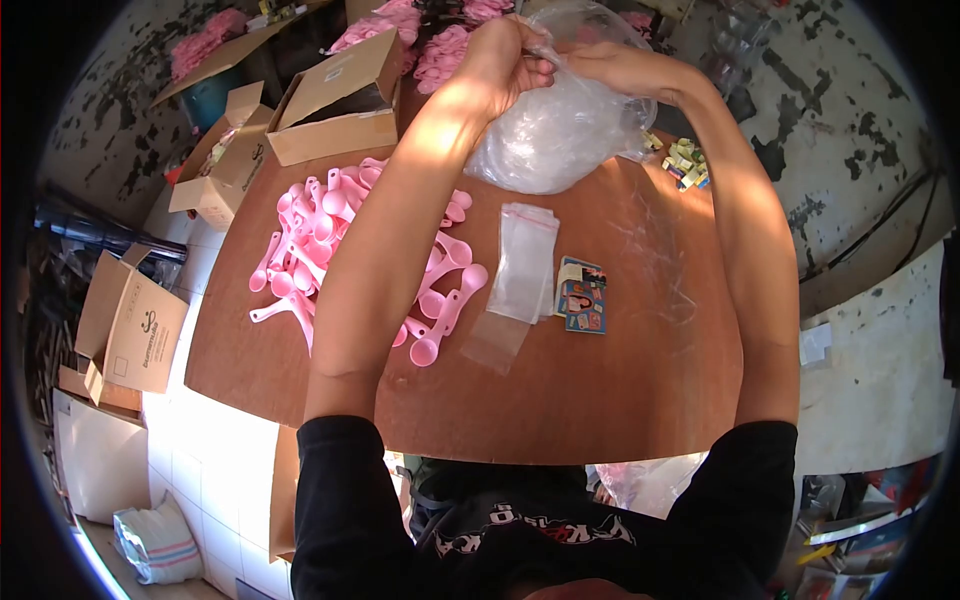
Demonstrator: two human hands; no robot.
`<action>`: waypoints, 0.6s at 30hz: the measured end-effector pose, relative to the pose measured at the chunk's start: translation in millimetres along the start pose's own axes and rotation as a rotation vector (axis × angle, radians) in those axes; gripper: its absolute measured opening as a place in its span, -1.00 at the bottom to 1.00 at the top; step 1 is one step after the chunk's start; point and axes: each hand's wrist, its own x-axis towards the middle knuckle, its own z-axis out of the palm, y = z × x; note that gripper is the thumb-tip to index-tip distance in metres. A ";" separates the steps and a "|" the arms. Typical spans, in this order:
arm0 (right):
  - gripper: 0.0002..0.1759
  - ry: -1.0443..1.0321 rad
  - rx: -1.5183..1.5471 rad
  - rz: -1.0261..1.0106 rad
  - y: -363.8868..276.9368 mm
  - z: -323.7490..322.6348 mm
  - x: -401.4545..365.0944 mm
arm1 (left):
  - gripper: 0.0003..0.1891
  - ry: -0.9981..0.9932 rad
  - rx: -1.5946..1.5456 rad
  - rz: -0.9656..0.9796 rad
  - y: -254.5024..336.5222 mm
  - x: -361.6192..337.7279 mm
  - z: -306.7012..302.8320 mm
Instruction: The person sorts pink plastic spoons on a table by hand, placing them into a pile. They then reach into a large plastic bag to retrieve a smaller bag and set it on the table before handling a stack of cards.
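Observation:
Both arms reach to the far side of the brown table. My left hand has its fingers closed on the gathered top of a large clear plastic bag. From the other side, my right hand also grips the bag's top, its fingertips partly hidden by the plastic. The bag looks puffed out, with clear plastic inside. Pink scoops lie in a pile around and behind my left forearm. Nearer the middle are a stack of clear zip bags and a small stack of printed cards.
An open cardboard box stands at the table's back left. Small yellow-green pieces lie at the back right. More boxes are on the left, with a white sack on the floor. Pink bundles sit behind the table.

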 end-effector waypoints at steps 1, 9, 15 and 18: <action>-0.38 0.000 0.000 0.001 0.6 -0.3 4.7 | -0.91 -0.001 0.000 -0.001 -0.4 -0.3 1.0; -0.10 -0.306 -0.448 0.216 22.9 13.9 60.9 | -0.93 -0.007 -0.068 0.063 -8.0 -0.5 -5.4; -0.24 -0.030 -0.516 0.051 36.7 50.2 48.6 | -0.87 0.113 -0.101 0.086 -5.0 -18.6 12.8; -0.25 0.198 -0.330 -0.093 76.9 53.5 57.3 | -0.88 0.067 -0.039 0.116 -12.4 -25.9 22.9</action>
